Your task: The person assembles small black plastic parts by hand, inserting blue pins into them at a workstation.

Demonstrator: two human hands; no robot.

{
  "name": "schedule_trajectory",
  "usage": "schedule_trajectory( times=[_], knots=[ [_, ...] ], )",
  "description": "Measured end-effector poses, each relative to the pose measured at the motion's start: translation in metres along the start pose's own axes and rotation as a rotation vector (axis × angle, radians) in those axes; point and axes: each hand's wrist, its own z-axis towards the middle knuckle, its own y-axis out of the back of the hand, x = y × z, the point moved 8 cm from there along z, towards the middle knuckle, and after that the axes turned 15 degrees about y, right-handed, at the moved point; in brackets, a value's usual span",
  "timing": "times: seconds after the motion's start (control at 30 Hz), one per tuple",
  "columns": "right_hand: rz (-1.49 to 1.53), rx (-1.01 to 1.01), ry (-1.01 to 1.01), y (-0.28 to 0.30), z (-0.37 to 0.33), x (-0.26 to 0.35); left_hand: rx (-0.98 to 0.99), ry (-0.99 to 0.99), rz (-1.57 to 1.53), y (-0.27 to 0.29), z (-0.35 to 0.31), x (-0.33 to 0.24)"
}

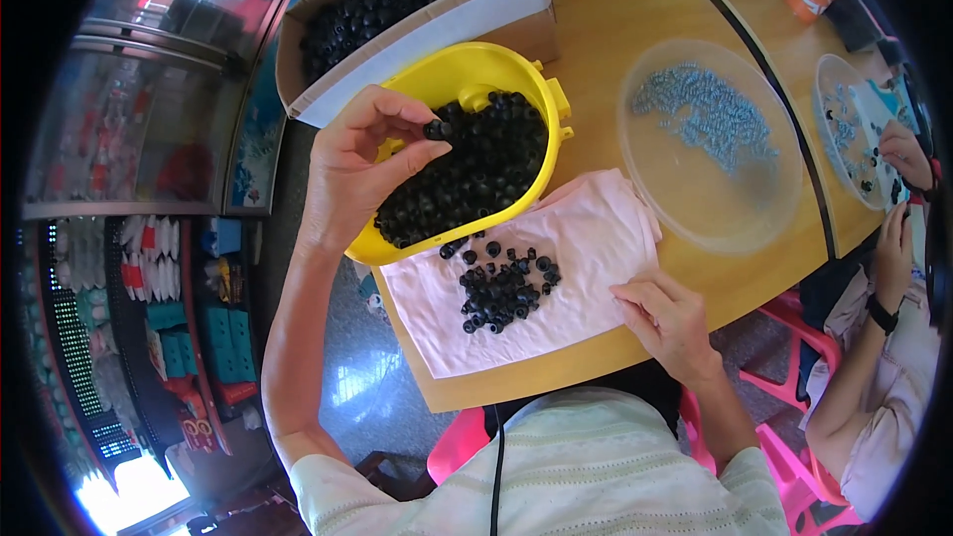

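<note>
Fingers (428, 151) of L hand (357, 161) are pinching one black part (437, 129), above the yellow tub (437, 72) w/ many similar parts (486, 154). R hand (671, 323) is at R edge of pink cloth (596, 273), thumb & index close tog.; cannot tell if they hold smth. Small pile (496, 293) lies on cloth, near tub.

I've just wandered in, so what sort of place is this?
Possibly a small shop doubling as a workroom: packaged goods hang at the left, while small black parts lie in a yellow tub and on a pink cloth.
</note>
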Motion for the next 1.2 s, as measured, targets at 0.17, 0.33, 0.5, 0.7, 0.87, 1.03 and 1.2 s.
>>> schedule_trajectory(
  times=[0.17, 0.33, 0.5, 0.7, 0.87, 1.03, 1.2],
  knots=[
    [-0.025, -0.011, 0.008, -0.002, -0.003, 0.001, -0.151, -0.027, 0.137, 0.040, 0.035, -0.018],
    [-0.020, 0.017, 0.090, -0.007, 0.001, 0.012, -0.316, -0.226, 0.325, 0.107, 0.094, -0.027],
    [-0.036, 0.051, 0.025, -0.011, 0.001, 0.009, -0.533, -0.230, 0.301, 0.046, 0.026, -0.073],
    [-0.086, -0.028, -0.026, 0.005, 0.015, 0.004, -0.475, -0.349, 0.454, 0.001, -0.095, -0.050],
    [-0.111, -0.095, -0.089, 0.022, 0.011, 0.006, -0.382, -0.094, 0.495, -0.033, -0.144, 0.012],
    [-0.148, -0.069, -0.080, 0.019, 0.006, 0.010, -0.471, 0.220, 0.381, -0.034, -0.147, 0.066],
    [-0.112, -0.045, -0.030, 0.007, 0.010, 0.025, -0.584, 0.222, 0.375, -0.033, -0.129, 0.086]
  ],
)
